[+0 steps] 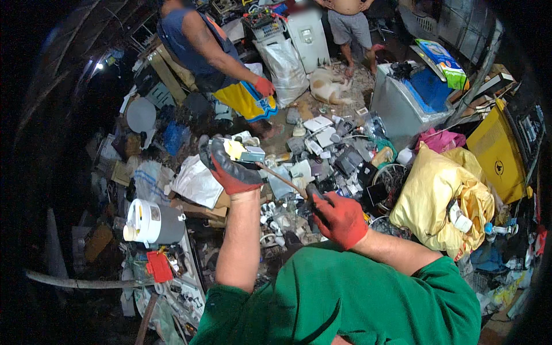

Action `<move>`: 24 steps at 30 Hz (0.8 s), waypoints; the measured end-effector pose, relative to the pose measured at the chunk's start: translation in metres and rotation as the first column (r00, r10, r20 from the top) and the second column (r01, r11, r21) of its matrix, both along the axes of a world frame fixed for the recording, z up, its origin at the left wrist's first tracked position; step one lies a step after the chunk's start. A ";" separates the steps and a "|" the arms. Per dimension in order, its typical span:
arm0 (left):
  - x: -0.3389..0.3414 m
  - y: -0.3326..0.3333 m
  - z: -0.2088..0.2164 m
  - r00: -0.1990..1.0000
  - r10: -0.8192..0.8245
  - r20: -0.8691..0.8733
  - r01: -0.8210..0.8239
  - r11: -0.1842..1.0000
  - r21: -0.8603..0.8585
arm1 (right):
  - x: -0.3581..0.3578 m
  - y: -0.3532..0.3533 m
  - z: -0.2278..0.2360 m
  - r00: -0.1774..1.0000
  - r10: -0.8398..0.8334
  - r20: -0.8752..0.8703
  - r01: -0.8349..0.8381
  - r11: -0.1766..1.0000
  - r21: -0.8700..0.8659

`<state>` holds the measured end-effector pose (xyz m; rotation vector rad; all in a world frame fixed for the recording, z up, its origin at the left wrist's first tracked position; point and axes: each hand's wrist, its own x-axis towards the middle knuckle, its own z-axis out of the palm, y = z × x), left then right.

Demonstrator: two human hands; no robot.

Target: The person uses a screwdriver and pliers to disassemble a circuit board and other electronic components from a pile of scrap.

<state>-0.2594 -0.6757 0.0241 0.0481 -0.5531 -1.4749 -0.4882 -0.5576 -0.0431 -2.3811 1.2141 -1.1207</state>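
Note:
My left hand (pixel 231 172), in a red glove with a dark palm, is closed round a small boxy device (pixel 252 154). The device is grey, with a bright yellow patch beside it. My right hand (pixel 341 221), in a red glove, grips the dark handle of a long tool with a thin, rusty-brown shaft (pixel 283 177), which looks like a screwdriver. The shaft slants up and left, its end close to the device; whether it touches cannot be made out. Below both hands spreads a heap of small electronic scrap (pixel 330 152).
A yellow sack (pixel 428 195) bulges at the right, before a grey metal box (pixel 397 109). At the left stands a white-lidded jug (pixel 158 222). One person (pixel 195 52) stands far left; another (pixel 351 31) stands at the back near a lying white-and-tan dog (pixel 329 86).

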 end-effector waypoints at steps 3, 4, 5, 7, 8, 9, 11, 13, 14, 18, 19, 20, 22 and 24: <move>-0.005 -0.001 -0.003 0.960 0.171 0.223 -0.207 0.967 0.149 | -0.005 -0.004 0.002 1.000 0.011 0.027 -0.010 0.999 -0.033; -0.009 -0.003 -0.001 0.976 0.187 0.110 -0.205 0.962 0.182 | -0.006 -0.004 0.002 0.999 0.018 0.035 -0.017 0.999 -0.035; -0.014 -0.004 0.002 0.979 0.205 -0.003 -0.200 0.956 0.215 | -0.006 -0.004 0.002 1.000 0.008 0.010 -0.008 0.999 -0.041; -0.020 0.000 0.009 0.953 0.282 0.111 -0.302 0.917 0.260 | -0.006 -0.005 0.003 1.000 0.002 0.002 -0.002 0.998 -0.064; -0.021 0.000 0.013 0.933 0.316 0.170 -0.354 0.893 0.278 | -0.007 -0.007 0.004 1.000 0.000 0.002 0.000 0.997 -0.077; -0.022 0.001 0.016 0.952 0.253 0.172 -0.281 0.944 0.172 | -0.009 -0.008 0.005 0.999 0.022 0.026 -0.022 1.000 -0.001; -0.017 0.000 0.019 0.973 0.123 0.196 -0.117 0.992 -0.043 | -0.017 -0.010 0.012 0.995 0.069 0.077 -0.080 0.985 0.155; -0.011 0.003 0.011 0.924 0.070 0.375 -0.102 0.993 0.066 | -0.034 -0.022 0.022 0.954 0.192 0.231 -0.267 0.894 0.360; -0.008 0.006 0.005 0.888 0.034 0.458 -0.103 0.987 0.126 | -0.043 -0.028 0.027 0.920 0.234 0.314 -0.360 0.823 0.439; 0.019 0.002 -0.014 0.963 -0.029 0.267 -0.084 0.912 0.402 | -0.066 -0.037 0.045 0.898 0.336 0.285 -0.435 0.774 0.459; 0.027 0.003 -0.017 0.948 -0.108 0.299 -0.038 0.894 0.446 | -0.067 -0.036 0.048 0.918 0.314 0.244 -0.394 0.800 0.453; 0.031 0.003 -0.021 0.959 -0.053 0.279 -0.098 0.861 0.499 | -0.068 -0.033 0.050 0.934 0.291 0.207 -0.355 0.827 0.436; 0.036 0.005 -0.026 0.966 0.065 0.251 -0.209 0.772 0.601 | -0.066 -0.027 0.053 0.956 0.254 0.148 -0.293 0.867 0.403; 0.038 0.009 -0.028 0.952 0.057 0.299 -0.226 0.790 0.570 | -0.061 -0.022 0.055 0.972 0.223 0.080 -0.236 0.901 0.364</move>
